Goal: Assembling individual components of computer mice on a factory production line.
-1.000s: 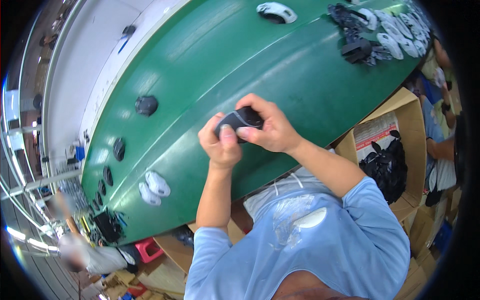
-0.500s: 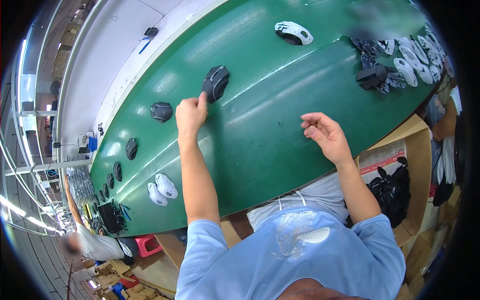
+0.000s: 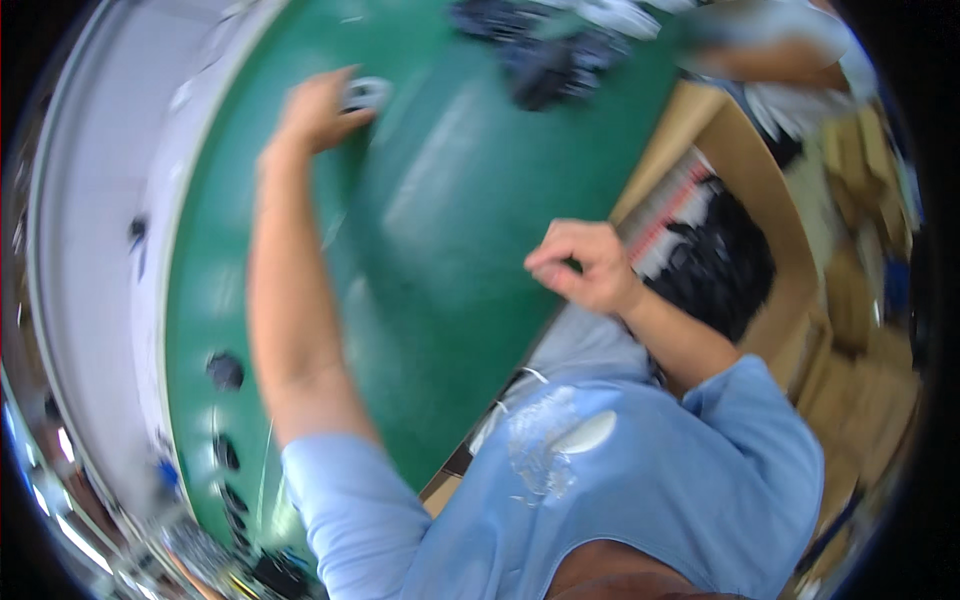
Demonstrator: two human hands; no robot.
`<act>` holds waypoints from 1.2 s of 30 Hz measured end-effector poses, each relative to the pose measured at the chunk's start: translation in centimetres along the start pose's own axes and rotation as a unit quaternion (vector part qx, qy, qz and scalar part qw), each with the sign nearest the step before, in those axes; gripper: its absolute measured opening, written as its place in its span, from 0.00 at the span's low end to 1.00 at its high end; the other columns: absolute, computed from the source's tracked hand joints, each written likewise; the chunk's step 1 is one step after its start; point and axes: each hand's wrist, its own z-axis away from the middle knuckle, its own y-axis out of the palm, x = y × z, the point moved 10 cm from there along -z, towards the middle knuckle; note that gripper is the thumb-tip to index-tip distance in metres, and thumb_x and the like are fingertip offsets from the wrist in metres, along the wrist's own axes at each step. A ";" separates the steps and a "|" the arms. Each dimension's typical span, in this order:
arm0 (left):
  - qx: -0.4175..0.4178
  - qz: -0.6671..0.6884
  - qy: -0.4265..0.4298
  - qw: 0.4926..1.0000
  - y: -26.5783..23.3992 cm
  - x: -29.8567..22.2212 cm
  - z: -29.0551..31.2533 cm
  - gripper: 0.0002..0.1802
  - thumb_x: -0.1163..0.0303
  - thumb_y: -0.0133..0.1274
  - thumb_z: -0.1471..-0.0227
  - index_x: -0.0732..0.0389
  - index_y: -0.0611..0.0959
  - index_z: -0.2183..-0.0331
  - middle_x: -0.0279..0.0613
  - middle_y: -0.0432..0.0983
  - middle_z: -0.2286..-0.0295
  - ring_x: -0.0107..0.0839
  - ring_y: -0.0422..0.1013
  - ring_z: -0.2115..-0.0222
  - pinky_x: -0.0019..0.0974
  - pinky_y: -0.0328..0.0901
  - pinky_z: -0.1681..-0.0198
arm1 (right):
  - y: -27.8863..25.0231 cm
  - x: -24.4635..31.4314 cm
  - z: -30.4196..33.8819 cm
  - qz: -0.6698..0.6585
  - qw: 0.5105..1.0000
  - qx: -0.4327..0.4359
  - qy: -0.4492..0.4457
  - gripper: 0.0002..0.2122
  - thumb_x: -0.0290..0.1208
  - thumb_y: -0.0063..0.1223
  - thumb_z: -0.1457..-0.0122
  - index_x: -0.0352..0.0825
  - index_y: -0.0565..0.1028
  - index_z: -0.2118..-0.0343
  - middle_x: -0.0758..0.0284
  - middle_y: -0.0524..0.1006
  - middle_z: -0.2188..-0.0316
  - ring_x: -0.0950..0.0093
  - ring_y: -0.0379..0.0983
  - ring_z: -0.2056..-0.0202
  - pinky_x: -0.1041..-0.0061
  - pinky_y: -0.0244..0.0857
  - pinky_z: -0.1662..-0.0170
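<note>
While the left hand [image 3: 318,112] reaches far out over the green conveyor belt [image 3: 450,250], its fingers rest on a small white-and-dark moulded part [image 3: 366,94] lying toward the belt's far edge; the blur hides whether they have closed on it, so the pick looks begun but not finished. That part sits flat on the belt, apart from the heap of dark and pale pieces [image 3: 560,45] at the belt's far right end. Along the left stretch of the belt a few dark rounded parts [image 3: 225,371] lie spaced out, untouched by either hand. The left arm is stretched nearly straight, forearm running up from the lower edge, palm down. The right hand [image 3: 585,262] hangs above the belt's near edge, elbow bent, fingers curled loosely into a half fist, and appears to hold nothing. Beside it, off the belt, an open cardboard box [image 3: 790,250] holds dark items.
</note>
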 end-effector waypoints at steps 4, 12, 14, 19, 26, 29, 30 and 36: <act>0.033 -0.040 -0.096 0.994 -1.3 1.8 4.0 0.40 0.37 0.62 0.55 0.68 0.82 0.60 0.61 0.79 0.61 0.56 0.73 0.59 0.52 0.67 0.54 | -15.5 -6.8 8.0 0.208 0.939 -0.221 0.164 0.08 0.29 0.59 0.39 0.29 0.81 0.62 0.64 0.82 0.68 0.78 0.78 0.66 0.76 0.71 0.61; -0.211 0.522 -0.241 0.790 -1.1 2.0 16.5 0.26 0.51 0.62 0.44 0.68 0.81 0.60 0.39 0.78 0.67 0.26 0.71 0.66 0.33 0.67 0.61 | -25.2 -18.2 21.8 0.529 0.776 -0.007 0.342 0.13 0.36 0.63 0.46 0.34 0.80 0.61 0.55 0.81 0.64 0.56 0.78 0.60 0.61 0.72 0.54; -0.246 0.567 -0.245 0.747 0.6 1.8 19.0 0.23 0.55 0.64 0.45 0.67 0.81 0.60 0.38 0.79 0.66 0.26 0.72 0.65 0.33 0.68 0.60 | -25.3 -19.3 21.9 0.516 0.779 -0.005 0.355 0.12 0.35 0.63 0.47 0.34 0.80 0.62 0.55 0.80 0.65 0.55 0.77 0.59 0.60 0.71 0.54; -0.314 0.422 -0.190 0.829 -1.9 -3.0 24.6 0.20 0.73 0.68 0.51 0.67 0.81 0.55 0.41 0.80 0.62 0.28 0.74 0.60 0.34 0.68 0.52 | -23.5 -22.9 21.2 0.515 0.749 0.135 0.394 0.15 0.40 0.56 0.42 0.29 0.79 0.69 0.51 0.79 0.68 0.50 0.75 0.63 0.55 0.68 0.58; -0.265 0.564 -0.215 0.752 0.7 -5.3 23.9 0.20 0.58 0.64 0.45 0.64 0.77 0.64 0.34 0.76 0.70 0.21 0.70 0.68 0.30 0.67 0.66 | -27.6 -12.7 15.6 0.239 0.902 -0.230 0.276 0.12 0.30 0.48 0.31 0.34 0.75 0.49 0.65 0.80 0.64 0.80 0.74 0.72 0.83 0.67 0.71; -0.251 0.771 -0.180 0.556 2.8 -7.7 24.6 0.24 0.58 0.54 0.38 0.62 0.68 0.48 0.53 0.78 0.55 0.39 0.77 0.57 0.39 0.72 0.53 | -18.9 -6.4 7.9 0.016 0.977 -0.182 0.108 0.13 0.32 0.46 0.30 0.34 0.71 0.47 0.66 0.76 0.65 0.85 0.66 0.76 0.88 0.53 0.78; -0.245 0.827 -0.149 0.484 2.3 -9.2 24.3 0.22 0.57 0.52 0.36 0.60 0.68 0.48 0.56 0.77 0.54 0.44 0.77 0.55 0.42 0.73 0.52 | -13.7 -3.8 5.1 -0.078 0.986 -0.135 0.059 0.13 0.33 0.47 0.31 0.34 0.71 0.48 0.65 0.75 0.64 0.83 0.68 0.75 0.88 0.54 0.78; -0.242 0.871 -0.126 0.409 2.0 -12.0 24.3 0.26 0.46 0.39 0.33 0.58 0.70 0.48 0.60 0.74 0.50 0.49 0.76 0.53 0.50 0.72 0.50 | 8.8 3.6 -4.4 -0.169 0.979 0.097 -0.059 0.04 0.26 0.50 0.36 0.31 0.74 0.63 0.68 0.75 0.68 0.82 0.71 0.72 0.82 0.64 0.67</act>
